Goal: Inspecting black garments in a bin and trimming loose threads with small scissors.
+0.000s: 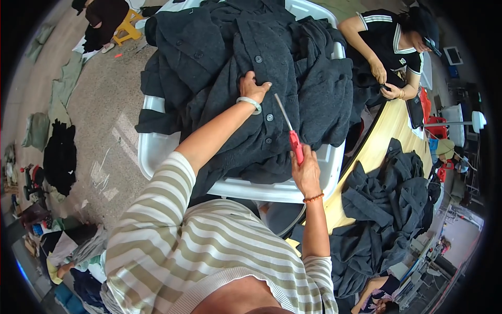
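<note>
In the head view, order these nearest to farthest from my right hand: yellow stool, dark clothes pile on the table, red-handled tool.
1. Red-handled tool, in your right hand.
2. Dark clothes pile, on the table to the right.
3. Yellow stool, at the upper left.

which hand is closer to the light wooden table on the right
Right. The right hand, holding a red-handled tool, is left of the light wooden table; the left hand is farther left, on the dark garments.
</note>
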`<state>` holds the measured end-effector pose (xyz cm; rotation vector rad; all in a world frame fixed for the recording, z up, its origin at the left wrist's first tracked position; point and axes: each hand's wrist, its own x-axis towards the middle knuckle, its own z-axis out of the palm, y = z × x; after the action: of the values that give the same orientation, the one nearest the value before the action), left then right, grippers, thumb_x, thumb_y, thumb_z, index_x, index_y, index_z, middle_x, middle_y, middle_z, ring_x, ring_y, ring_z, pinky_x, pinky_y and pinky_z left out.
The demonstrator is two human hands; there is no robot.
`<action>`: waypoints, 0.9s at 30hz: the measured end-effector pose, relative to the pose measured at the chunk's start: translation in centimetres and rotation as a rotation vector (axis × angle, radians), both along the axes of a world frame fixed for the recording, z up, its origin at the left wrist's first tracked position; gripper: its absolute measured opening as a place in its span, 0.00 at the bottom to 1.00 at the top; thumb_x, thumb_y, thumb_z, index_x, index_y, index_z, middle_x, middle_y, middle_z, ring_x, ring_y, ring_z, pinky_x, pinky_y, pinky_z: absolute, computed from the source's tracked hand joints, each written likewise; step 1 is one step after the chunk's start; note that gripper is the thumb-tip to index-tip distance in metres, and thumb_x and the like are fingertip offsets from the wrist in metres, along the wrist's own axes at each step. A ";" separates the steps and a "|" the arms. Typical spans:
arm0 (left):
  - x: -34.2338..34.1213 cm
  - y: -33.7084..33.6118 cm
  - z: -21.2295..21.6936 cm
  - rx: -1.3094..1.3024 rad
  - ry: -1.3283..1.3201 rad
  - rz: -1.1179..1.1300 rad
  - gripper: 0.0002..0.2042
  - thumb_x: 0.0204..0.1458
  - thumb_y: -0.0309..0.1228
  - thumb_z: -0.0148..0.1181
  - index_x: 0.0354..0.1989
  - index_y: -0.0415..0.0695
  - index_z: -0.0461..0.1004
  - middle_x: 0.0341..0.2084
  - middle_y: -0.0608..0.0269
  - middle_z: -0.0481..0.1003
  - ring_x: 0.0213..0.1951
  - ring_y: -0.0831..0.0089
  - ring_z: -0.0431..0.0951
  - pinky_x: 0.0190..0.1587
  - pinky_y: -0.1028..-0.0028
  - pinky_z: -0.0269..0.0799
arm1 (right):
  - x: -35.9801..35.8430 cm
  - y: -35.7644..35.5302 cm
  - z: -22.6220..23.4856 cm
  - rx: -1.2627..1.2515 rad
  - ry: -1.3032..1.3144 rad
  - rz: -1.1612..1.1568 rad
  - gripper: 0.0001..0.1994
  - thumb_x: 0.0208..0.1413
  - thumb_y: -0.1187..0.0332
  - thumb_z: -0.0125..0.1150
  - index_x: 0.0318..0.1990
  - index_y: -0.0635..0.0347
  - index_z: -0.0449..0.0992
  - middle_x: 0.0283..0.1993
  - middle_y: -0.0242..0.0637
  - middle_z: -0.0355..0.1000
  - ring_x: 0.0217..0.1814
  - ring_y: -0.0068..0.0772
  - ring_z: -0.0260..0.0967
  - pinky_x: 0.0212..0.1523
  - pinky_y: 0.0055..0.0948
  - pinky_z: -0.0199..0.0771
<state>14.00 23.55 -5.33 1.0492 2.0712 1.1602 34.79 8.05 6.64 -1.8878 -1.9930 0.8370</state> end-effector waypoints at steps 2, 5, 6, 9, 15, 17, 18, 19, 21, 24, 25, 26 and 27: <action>-1.5 0.8 -1.5 -0.017 -0.093 -0.071 0.20 0.39 0.34 0.72 0.37 0.39 0.71 0.35 0.48 0.74 0.34 0.58 0.72 0.39 0.67 0.69 | 0.0 0.7 -1.6 0.046 -0.075 0.130 0.09 0.58 0.67 0.56 0.40 0.62 0.68 0.37 0.54 0.74 0.38 0.58 0.72 0.38 0.48 0.71; -2.3 0.9 -2.5 0.124 -0.271 -0.135 0.14 0.44 0.31 0.69 0.24 0.35 0.69 0.19 0.57 0.74 0.22 0.71 0.68 0.30 0.69 0.67 | -0.8 2.5 -2.5 0.037 0.044 0.105 0.09 0.58 0.67 0.56 0.37 0.62 0.66 0.28 0.56 0.72 0.33 0.61 0.72 0.33 0.50 0.71; -2.8 1.0 -2.5 0.125 -0.299 -0.170 0.14 0.45 0.31 0.68 0.25 0.35 0.69 0.20 0.57 0.74 0.23 0.73 0.68 0.30 0.69 0.66 | -1.3 3.6 -2.6 0.134 0.095 0.126 0.10 0.58 0.66 0.56 0.36 0.63 0.65 0.23 0.58 0.70 0.30 0.63 0.71 0.30 0.52 0.70; -3.7 1.6 -1.9 0.062 -0.714 -0.299 0.07 0.52 0.27 0.63 0.31 0.39 0.71 0.26 0.63 0.77 0.29 0.77 0.76 0.32 0.75 0.74 | -2.8 6.8 -2.2 0.111 0.056 0.186 0.10 0.58 0.66 0.56 0.38 0.63 0.65 0.26 0.61 0.70 0.33 0.65 0.70 0.32 0.52 0.69; -4.3 1.4 -1.7 0.009 -1.003 -0.178 0.05 0.53 0.25 0.61 0.34 0.40 0.71 0.29 0.62 0.76 0.32 0.75 0.78 0.32 0.75 0.76 | -0.3 5.1 -1.2 0.009 -0.005 0.249 0.10 0.57 0.67 0.58 0.39 0.64 0.66 0.26 0.60 0.71 0.33 0.65 0.70 0.32 0.51 0.69; -4.8 1.3 -3.4 0.119 -0.841 -0.245 0.05 0.55 0.26 0.61 0.36 0.42 0.71 0.36 0.62 0.76 0.38 0.73 0.78 0.43 0.71 0.76 | 0.9 2.3 -0.4 -0.112 -0.009 0.269 0.11 0.57 0.67 0.58 0.41 0.63 0.67 0.28 0.61 0.71 0.34 0.65 0.70 0.32 0.51 0.69; -5.0 1.1 -3.7 0.118 -0.844 -0.242 0.05 0.55 0.26 0.61 0.36 0.42 0.71 0.36 0.62 0.76 0.38 0.73 0.78 0.43 0.71 0.76 | 1.3 1.3 -0.8 -0.113 -0.003 0.279 0.12 0.57 0.67 0.58 0.42 0.63 0.67 0.29 0.62 0.71 0.35 0.66 0.70 0.32 0.51 0.69; -4.5 0.8 -3.2 0.033 -0.895 -0.238 0.06 0.55 0.27 0.61 0.39 0.42 0.72 0.36 0.62 0.77 0.39 0.73 0.78 0.44 0.71 0.75 | 1.2 1.1 -0.5 -0.123 -0.006 0.265 0.12 0.57 0.67 0.58 0.42 0.63 0.67 0.29 0.62 0.71 0.35 0.66 0.70 0.32 0.51 0.69; -3.1 -0.2 -1.8 0.016 -1.107 -0.233 0.08 0.53 0.30 0.63 0.39 0.42 0.73 0.35 0.63 0.77 0.37 0.69 0.78 0.41 0.68 0.76 | 0.1 1.7 0.2 -0.102 0.022 0.166 0.11 0.57 0.66 0.59 0.41 0.64 0.67 0.29 0.62 0.71 0.35 0.67 0.69 0.32 0.51 0.69; -1.7 -2.1 -1.4 -0.043 -1.372 -0.175 0.11 0.57 0.32 0.59 0.45 0.41 0.72 0.42 0.60 0.77 0.43 0.66 0.78 0.51 0.65 0.73 | -0.1 3.1 -0.3 -0.012 0.040 0.170 0.11 0.57 0.66 0.58 0.40 0.64 0.67 0.28 0.61 0.70 0.35 0.67 0.69 0.32 0.51 0.68; -1.5 -2.9 -0.8 -0.136 -1.434 -0.222 0.13 0.59 0.34 0.56 0.48 0.39 0.72 0.45 0.58 0.76 0.47 0.66 0.77 0.54 0.62 0.72 | 0.2 3.1 -0.4 -0.016 0.039 0.181 0.11 0.58 0.66 0.58 0.41 0.64 0.67 0.28 0.60 0.70 0.34 0.66 0.69 0.33 0.50 0.68; -1.2 -3.9 -1.1 -0.210 -1.455 -0.267 0.15 0.59 0.35 0.56 0.49 0.38 0.71 0.45 0.58 0.76 0.47 0.66 0.77 0.54 0.62 0.72 | 0.8 2.5 -0.3 -0.049 0.041 0.161 0.11 0.58 0.67 0.58 0.42 0.64 0.67 0.27 0.60 0.70 0.34 0.65 0.69 0.34 0.50 0.68; -0.8 -4.9 -1.4 -0.287 -1.475 -0.313 0.16 0.59 0.35 0.55 0.50 0.37 0.70 0.46 0.58 0.76 0.48 0.66 0.77 0.54 0.62 0.72 | 1.5 1.7 -0.3 -0.084 0.043 0.139 0.11 0.58 0.67 0.57 0.42 0.64 0.67 0.27 0.59 0.70 0.34 0.65 0.70 0.34 0.50 0.68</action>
<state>13.19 18.67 -6.74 0.1422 0.7962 0.9196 36.30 9.73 6.37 -1.7744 -2.1132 1.0037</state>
